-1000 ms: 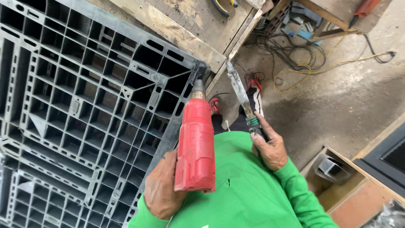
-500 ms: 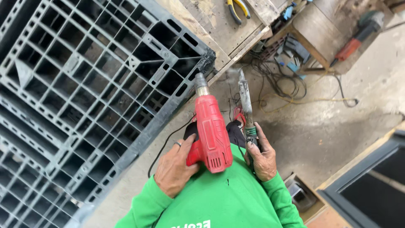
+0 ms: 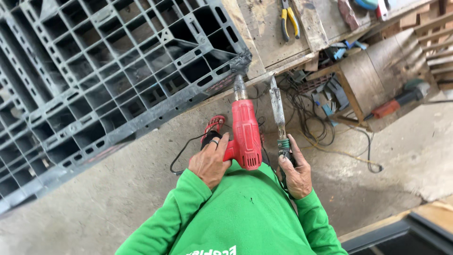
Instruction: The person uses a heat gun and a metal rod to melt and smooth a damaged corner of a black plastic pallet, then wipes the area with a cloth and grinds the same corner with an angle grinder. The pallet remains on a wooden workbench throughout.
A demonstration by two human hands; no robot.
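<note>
My left hand grips the handle of a red heat gun. Its metal nozzle points at the near corner of a dark grey plastic pallet, almost touching the corner. My right hand is closed around the green-banded handle of a long soldering iron. The iron's tip points up toward the same pallet corner, just right of the heat gun's nozzle. Both arms wear green sleeves. A black cord runs from the heat gun down to the concrete floor.
A wooden workbench lies behind the pallet with yellow-handled pliers on it. Tangled cables and a small wooden stand sit on the floor to the right, beside a red power tool.
The view has shifted, so the pallet corner now sits higher and further right. Both tools have come closer to that corner, with the heat gun's nozzle now right at it.
</note>
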